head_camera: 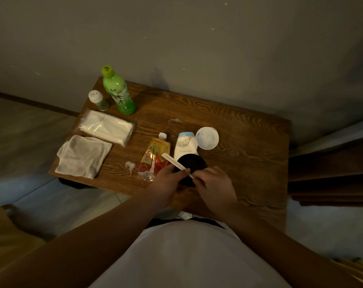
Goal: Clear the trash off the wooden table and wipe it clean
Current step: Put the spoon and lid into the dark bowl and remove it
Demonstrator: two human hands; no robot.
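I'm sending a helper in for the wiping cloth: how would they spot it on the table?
Start at the wooden table against the wall and go to its near left corner. There, just in front of the plastic-wrapped tissue pack, lies the cloth. It is the only bare, slightly grubby, folded white fabric with no wrapper.

Both forearms bare, no sleeves in view; left hand (168,181) and right hand (214,185) ungloved. Torso in a white top; dark band along its upper edge.
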